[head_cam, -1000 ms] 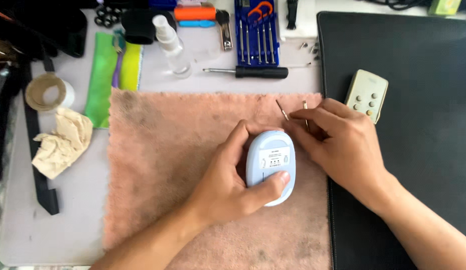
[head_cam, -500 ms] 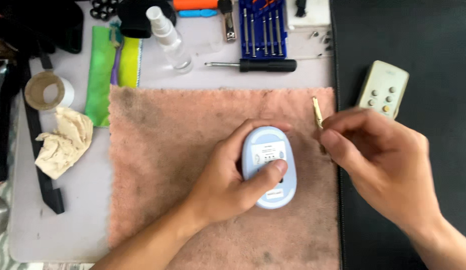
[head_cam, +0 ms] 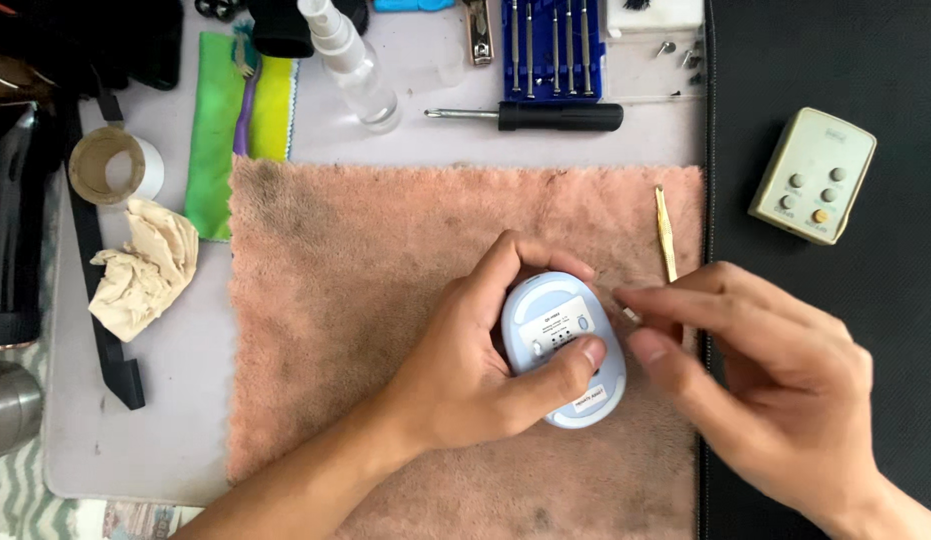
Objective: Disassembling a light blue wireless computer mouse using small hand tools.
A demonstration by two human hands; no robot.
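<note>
Far left: we note a steel cup [head_cam: 7, 408], a roll of tape [head_cam: 113, 165] and a crumpled cream rag [head_cam: 145, 265] on the grey mat [head_cam: 135, 440].
Cloths: a flat green and yellow cloth [head_cam: 217, 140] lies beside the top left corner of the towel.
Towel: a pink pile towel [head_cam: 385, 260], fuzzy and dark-smudged, covers the middle of the mat.
Top row: we see a clear spray bottle [head_cam: 357, 72], a black-handled screwdriver [head_cam: 545, 117] and a blue rack of small drivers [head_cam: 550, 45].
Left hand: our left hand [head_cam: 475, 370] is wrapped round the mouse, thumb across its underside.
Mouse: a pale blue, smooth plastic mouse [head_cam: 565, 345], oval, lies belly-up on the towel's right half with labels showing.
Tweezers: slim brass-coloured tweezers [head_cam: 666, 235] lie on the towel near its right edge.
Right hand: our right hand [head_cam: 775, 390] pinches a tiny metal piece [head_cam: 631, 314] at its fingertips, just right of the mouse.
Remote: a cream boxy remote [head_cam: 813, 175] sits on the black pad [head_cam: 835, 60].
Change: half a second ago the right hand held the tweezers; they now lie free, and the mouse has stayed put.
</note>
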